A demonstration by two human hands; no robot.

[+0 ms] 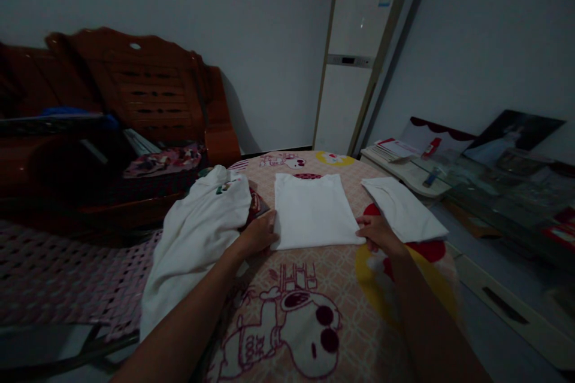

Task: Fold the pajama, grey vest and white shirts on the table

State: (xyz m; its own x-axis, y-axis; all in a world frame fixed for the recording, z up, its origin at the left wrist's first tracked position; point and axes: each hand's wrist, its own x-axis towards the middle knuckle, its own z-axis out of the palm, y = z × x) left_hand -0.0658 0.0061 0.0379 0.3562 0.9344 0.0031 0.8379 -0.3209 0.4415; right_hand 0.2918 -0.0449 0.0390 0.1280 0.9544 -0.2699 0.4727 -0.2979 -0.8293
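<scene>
A white T-shirt (314, 209), folded into a near rectangle with its neckline at the far side, lies flat on the patterned tablecloth (265, 275). At its near left corner, my left hand (260, 233) has its fingers closed on the edge. My right hand (376, 233) pinches the near right corner. To the right lies another folded white garment (404, 209), close to my right hand but apart from it. A crumpled white garment (202, 221) with a small dark green print is heaped left of my left hand and hangs over the table's edge.
Behind the table on the left stands a carved wooden bench (148, 84) with cloth on its seat. A tall white air conditioner (348, 90) is at the back wall. On the right, a glass-topped cabinet (471, 185) holds papers and a framed photo (512, 131).
</scene>
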